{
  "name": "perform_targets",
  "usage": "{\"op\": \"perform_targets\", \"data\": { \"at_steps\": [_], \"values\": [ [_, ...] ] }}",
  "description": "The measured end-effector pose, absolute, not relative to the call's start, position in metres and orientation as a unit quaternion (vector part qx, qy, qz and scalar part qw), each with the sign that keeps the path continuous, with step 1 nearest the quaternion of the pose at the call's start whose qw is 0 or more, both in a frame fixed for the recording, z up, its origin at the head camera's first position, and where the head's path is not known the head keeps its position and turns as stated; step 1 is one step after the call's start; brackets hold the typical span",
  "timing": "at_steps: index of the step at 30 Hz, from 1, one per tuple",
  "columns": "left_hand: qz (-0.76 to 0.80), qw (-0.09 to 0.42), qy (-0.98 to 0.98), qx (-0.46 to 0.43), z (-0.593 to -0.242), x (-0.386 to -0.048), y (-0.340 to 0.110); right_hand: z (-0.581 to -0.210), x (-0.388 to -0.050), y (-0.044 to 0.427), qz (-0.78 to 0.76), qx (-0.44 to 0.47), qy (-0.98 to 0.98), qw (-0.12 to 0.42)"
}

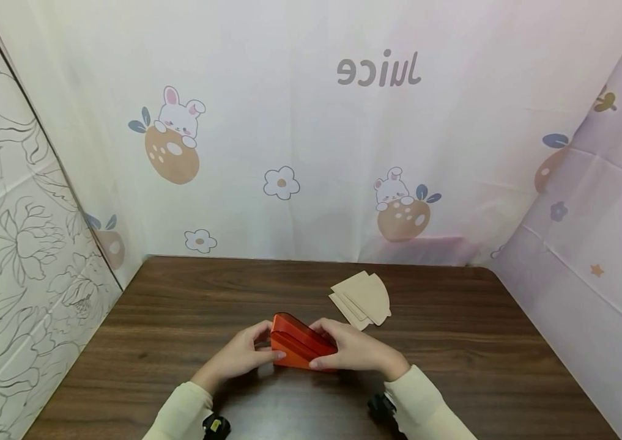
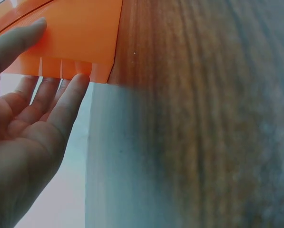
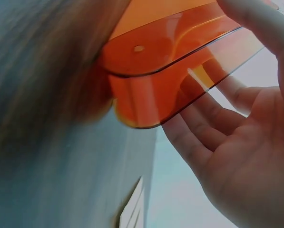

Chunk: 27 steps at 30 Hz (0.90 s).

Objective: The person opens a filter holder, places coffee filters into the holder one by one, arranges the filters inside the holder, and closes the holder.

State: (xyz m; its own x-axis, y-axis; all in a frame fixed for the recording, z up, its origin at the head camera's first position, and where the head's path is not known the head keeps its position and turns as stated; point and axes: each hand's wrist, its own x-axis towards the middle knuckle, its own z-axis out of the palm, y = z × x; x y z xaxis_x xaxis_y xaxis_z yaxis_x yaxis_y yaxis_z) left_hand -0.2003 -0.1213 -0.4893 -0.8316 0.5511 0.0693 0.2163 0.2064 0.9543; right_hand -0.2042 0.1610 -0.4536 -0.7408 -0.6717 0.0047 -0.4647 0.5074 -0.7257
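An orange, see-through plastic filter holder [image 1: 301, 343] stands tilted on the dark wooden table, its slanted top edge dropping toward the right. My left hand [image 1: 240, 353] grips its left end, thumb on the front and fingers behind. At the right end my right hand [image 1: 359, 349] holds it the same way. In the left wrist view the thumb lies flat against the orange panel [image 2: 80, 33], with fingertips under its edge. The right wrist view shows the holder's rounded, layered end [image 3: 142, 95]; fingers show through the plastic. Fan-shaped paper coffee filters [image 1: 367, 299] lie behind the right hand.
The wooden table [image 1: 140, 354] runs back to a printed curtain [image 1: 288, 122]. More patterned cloth hangs at the left [image 1: 19, 214] and the right [image 1: 602, 256]. Edges of the light paper filters [image 3: 133, 209] show low in the right wrist view.
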Motion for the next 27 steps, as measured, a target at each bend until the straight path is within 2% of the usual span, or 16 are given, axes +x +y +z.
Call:
{"op": "perform_targets", "data": {
  "at_steps": [15, 27],
  "values": [
    [0.555, 0.142, 0.781, 0.25, -0.489, -0.2, -0.123, -0.425, -0.202, 0.131, -0.387, -0.352, 0.851, 0.055],
    [0.549, 0.136, 0.785, 0.255, -0.487, -0.201, -0.122, -0.415, -0.203, 0.108, -0.365, -0.361, 0.857, 0.038]
  ]
}}
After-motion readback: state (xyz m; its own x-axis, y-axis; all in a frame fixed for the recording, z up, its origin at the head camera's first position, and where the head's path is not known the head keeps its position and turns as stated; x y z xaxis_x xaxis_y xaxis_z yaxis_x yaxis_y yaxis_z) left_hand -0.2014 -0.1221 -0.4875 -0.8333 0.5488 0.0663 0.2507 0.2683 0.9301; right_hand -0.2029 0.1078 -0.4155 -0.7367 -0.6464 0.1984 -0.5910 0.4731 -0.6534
